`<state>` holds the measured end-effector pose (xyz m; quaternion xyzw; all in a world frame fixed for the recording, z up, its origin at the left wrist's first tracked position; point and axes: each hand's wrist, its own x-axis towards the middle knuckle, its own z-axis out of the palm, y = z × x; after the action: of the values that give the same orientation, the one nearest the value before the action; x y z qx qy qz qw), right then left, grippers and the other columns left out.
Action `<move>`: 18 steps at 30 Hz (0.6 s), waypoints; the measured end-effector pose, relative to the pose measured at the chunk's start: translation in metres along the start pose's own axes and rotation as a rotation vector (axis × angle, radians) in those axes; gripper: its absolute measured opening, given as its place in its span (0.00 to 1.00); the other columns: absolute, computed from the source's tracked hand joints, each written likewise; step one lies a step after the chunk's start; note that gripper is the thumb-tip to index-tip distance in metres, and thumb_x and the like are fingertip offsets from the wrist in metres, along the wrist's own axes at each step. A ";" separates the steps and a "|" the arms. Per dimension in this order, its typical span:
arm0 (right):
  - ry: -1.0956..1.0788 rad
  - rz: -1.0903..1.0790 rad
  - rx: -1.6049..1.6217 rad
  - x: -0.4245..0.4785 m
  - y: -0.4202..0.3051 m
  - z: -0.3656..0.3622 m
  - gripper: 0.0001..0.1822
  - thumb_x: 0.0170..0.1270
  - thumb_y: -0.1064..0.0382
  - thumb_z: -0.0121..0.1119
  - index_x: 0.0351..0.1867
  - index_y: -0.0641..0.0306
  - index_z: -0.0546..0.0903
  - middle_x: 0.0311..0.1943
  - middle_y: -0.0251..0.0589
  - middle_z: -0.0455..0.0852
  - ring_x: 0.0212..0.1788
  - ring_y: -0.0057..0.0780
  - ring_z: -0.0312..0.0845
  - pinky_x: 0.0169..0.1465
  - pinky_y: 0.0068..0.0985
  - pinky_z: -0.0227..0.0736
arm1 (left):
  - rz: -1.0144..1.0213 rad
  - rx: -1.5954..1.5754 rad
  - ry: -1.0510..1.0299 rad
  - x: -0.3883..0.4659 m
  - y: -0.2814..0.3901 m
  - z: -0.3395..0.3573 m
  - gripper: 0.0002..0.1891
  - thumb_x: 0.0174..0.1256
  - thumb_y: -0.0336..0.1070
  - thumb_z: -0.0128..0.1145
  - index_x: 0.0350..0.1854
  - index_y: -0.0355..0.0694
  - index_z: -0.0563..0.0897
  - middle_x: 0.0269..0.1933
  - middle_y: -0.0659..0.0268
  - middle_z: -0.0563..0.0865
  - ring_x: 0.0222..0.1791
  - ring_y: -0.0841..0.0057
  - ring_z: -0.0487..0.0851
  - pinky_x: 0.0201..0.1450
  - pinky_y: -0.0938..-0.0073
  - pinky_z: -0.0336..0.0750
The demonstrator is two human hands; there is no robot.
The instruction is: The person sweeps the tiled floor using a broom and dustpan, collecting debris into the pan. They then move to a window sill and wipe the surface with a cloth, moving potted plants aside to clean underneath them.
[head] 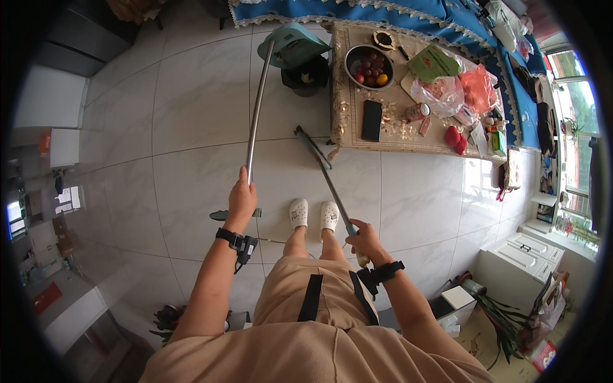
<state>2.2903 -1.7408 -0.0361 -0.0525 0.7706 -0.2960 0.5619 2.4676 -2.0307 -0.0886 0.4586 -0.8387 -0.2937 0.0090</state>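
Note:
My left hand (242, 200) is closed around the metal pole (258, 103) of a long-handled dustpan. The teal pan (292, 44) at the pole's far end is tipped over a black-lined trash bin (306, 82); whether the two touch I cannot tell. A flat teal piece (234, 214), probably the handle's end, shows on both sides of my left wrist. In my right hand (366, 239) is the grip of a broom (334, 185). The broom's narrow head (313, 147) rests on the tiled floor, between my white clogs (299, 213) and the bin.
A cloth-covered table (354, 136) stands ahead right, bearing a bowl of fruit (368, 67), a phone (372, 120), a can (418, 112) and plastic bags (479, 88). Behind it runs a blue-covered sofa (407, 13). At right are a white cabinet (522, 253) and a plant (503, 306).

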 end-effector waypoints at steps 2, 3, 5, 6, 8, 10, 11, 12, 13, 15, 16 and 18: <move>-0.009 0.011 0.006 -0.001 0.002 0.001 0.35 0.43 0.73 0.60 0.60 0.71 0.67 0.21 0.45 0.78 0.16 0.28 0.76 0.19 0.26 0.70 | 0.023 0.031 0.016 -0.004 0.005 0.002 0.28 0.61 0.30 0.50 0.64 0.34 0.58 0.37 0.47 0.81 0.36 0.51 0.80 0.37 0.58 0.75; -0.012 0.016 0.010 -0.001 0.004 0.001 0.35 0.43 0.73 0.60 0.60 0.71 0.67 0.21 0.45 0.78 0.16 0.28 0.76 0.19 0.26 0.70 | 0.037 0.027 0.028 -0.007 0.009 0.003 0.28 0.61 0.30 0.50 0.64 0.34 0.58 0.38 0.47 0.81 0.36 0.51 0.80 0.37 0.58 0.75; 0.000 0.005 0.003 0.000 0.009 0.002 0.34 0.43 0.72 0.58 0.59 0.70 0.69 0.19 0.45 0.79 0.17 0.29 0.78 0.21 0.26 0.72 | 0.049 0.020 0.047 -0.011 0.012 0.006 0.29 0.61 0.29 0.49 0.64 0.34 0.57 0.39 0.47 0.80 0.37 0.51 0.80 0.37 0.58 0.75; 0.005 0.000 0.001 0.000 0.011 0.002 0.34 0.43 0.72 0.57 0.59 0.69 0.69 0.18 0.45 0.80 0.17 0.29 0.79 0.22 0.26 0.74 | 0.045 0.019 0.052 -0.014 0.014 0.006 0.29 0.61 0.29 0.49 0.64 0.34 0.57 0.39 0.47 0.80 0.37 0.52 0.80 0.37 0.58 0.75; 0.003 0.008 -0.009 -0.002 0.015 0.003 0.34 0.43 0.72 0.57 0.59 0.70 0.69 0.18 0.45 0.80 0.17 0.29 0.79 0.22 0.26 0.74 | 0.025 0.023 0.042 -0.016 0.018 0.006 0.28 0.61 0.29 0.49 0.64 0.34 0.57 0.38 0.47 0.80 0.36 0.52 0.80 0.37 0.57 0.75; 0.002 0.012 0.001 -0.003 0.019 0.003 0.33 0.43 0.72 0.57 0.58 0.70 0.70 0.18 0.45 0.80 0.17 0.29 0.79 0.22 0.26 0.74 | -0.007 0.031 0.007 -0.018 0.028 -0.003 0.28 0.61 0.28 0.49 0.64 0.34 0.57 0.38 0.48 0.80 0.35 0.52 0.80 0.36 0.57 0.75; 0.001 0.011 0.017 -0.001 0.022 0.002 0.33 0.43 0.72 0.57 0.58 0.70 0.70 0.18 0.45 0.80 0.17 0.29 0.79 0.22 0.26 0.74 | 0.009 0.043 0.016 -0.020 0.027 -0.001 0.28 0.61 0.28 0.49 0.65 0.34 0.57 0.37 0.48 0.80 0.35 0.52 0.80 0.36 0.57 0.75; -0.003 0.005 0.032 0.000 0.021 0.003 0.33 0.43 0.72 0.57 0.58 0.70 0.70 0.18 0.45 0.80 0.17 0.29 0.79 0.22 0.26 0.73 | 0.025 0.058 0.030 -0.021 0.027 0.000 0.28 0.61 0.28 0.49 0.65 0.34 0.57 0.37 0.48 0.80 0.34 0.53 0.80 0.36 0.57 0.75; 0.000 0.006 0.025 0.000 0.020 0.003 0.33 0.43 0.72 0.57 0.58 0.70 0.70 0.18 0.45 0.80 0.17 0.30 0.79 0.22 0.26 0.73 | 0.040 0.073 0.044 -0.021 0.027 -0.001 0.28 0.61 0.28 0.48 0.65 0.35 0.57 0.37 0.49 0.80 0.34 0.53 0.80 0.35 0.57 0.75; 0.010 0.014 0.011 -0.003 0.015 0.004 0.33 0.43 0.72 0.57 0.58 0.70 0.70 0.18 0.46 0.80 0.18 0.30 0.79 0.22 0.26 0.73 | 0.019 0.088 0.033 -0.024 0.038 -0.010 0.28 0.61 0.28 0.48 0.65 0.35 0.57 0.37 0.49 0.80 0.34 0.54 0.80 0.35 0.58 0.76; 0.017 0.012 0.043 -0.002 0.014 0.006 0.33 0.44 0.73 0.58 0.58 0.71 0.69 0.19 0.45 0.80 0.17 0.29 0.78 0.21 0.26 0.71 | 0.009 0.094 0.024 -0.025 0.043 -0.014 0.28 0.61 0.28 0.48 0.65 0.35 0.57 0.37 0.49 0.80 0.34 0.54 0.80 0.35 0.59 0.76; 0.027 0.002 0.107 0.003 0.008 0.011 0.33 0.45 0.74 0.60 0.58 0.74 0.68 0.19 0.45 0.79 0.16 0.28 0.76 0.19 0.26 0.69 | 0.022 0.115 0.026 -0.025 0.039 -0.008 0.28 0.62 0.28 0.48 0.65 0.35 0.57 0.37 0.49 0.80 0.34 0.54 0.81 0.35 0.59 0.76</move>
<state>2.3004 -1.7402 -0.0448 -0.0177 0.7612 -0.3368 0.5538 2.4542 -1.9993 -0.0562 0.4531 -0.8588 -0.2390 -0.0030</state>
